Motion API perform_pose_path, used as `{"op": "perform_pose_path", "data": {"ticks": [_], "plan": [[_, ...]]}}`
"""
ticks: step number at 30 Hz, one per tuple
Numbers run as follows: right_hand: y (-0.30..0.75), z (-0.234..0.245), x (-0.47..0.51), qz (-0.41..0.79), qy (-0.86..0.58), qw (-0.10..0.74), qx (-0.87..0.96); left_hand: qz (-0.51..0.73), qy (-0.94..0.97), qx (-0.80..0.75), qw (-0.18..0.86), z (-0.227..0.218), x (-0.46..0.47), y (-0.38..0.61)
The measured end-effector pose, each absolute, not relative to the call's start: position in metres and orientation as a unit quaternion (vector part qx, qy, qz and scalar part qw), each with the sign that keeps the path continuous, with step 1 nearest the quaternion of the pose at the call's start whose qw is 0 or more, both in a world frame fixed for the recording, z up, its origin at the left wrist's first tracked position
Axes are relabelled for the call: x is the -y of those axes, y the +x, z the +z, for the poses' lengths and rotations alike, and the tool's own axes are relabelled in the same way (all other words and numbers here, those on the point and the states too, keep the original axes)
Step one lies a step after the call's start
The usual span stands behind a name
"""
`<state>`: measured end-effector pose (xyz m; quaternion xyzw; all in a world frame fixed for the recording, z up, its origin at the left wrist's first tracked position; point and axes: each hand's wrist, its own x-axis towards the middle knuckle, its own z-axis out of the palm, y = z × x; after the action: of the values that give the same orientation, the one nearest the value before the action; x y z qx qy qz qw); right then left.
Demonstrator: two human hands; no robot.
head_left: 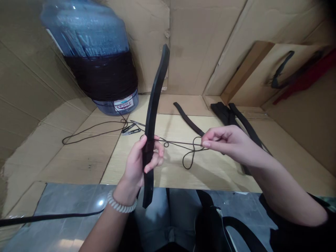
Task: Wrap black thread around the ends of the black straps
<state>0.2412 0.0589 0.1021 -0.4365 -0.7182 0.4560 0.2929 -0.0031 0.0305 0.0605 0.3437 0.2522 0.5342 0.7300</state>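
My left hand [143, 159] is wrapped round a long, curved black strip [154, 101] and holds it upright in the middle of the view. A thin black cord [181, 142] runs taut from the strip, at my left fingers, across to my right hand [225, 141]. My right hand pinches that cord between thumb and fingertips. Below the pinch, slack cord hangs in loops [190, 157] over the board.
A blue water jug [91, 52] wound with dark cord stands at the back left. Small snips [131, 130] lie on the cardboard-covered table [78, 157]. More black strips [231, 115] lie at the right. Cardboard walls surround the space.
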Motion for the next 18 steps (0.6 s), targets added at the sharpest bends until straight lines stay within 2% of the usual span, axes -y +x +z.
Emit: {"op": "perform_pose_path", "data": {"ticks": [5,11,18], "plan": [[0.237,0.115,-0.029,0.313,-0.375,0.241,0.838,0.537,0.372,-0.292,0.698,0.056,-0.037,-0.012],[0.227,0.125,-0.018,0.198,-0.324,0.225,0.897,0.533,0.524,-0.402,0.529,0.043,-0.057,-0.013],[0.225,0.142,-0.054,0.067,-0.358,0.239,0.9,0.471,0.65,-0.516,0.299,0.045,-0.086,-0.018]]}}
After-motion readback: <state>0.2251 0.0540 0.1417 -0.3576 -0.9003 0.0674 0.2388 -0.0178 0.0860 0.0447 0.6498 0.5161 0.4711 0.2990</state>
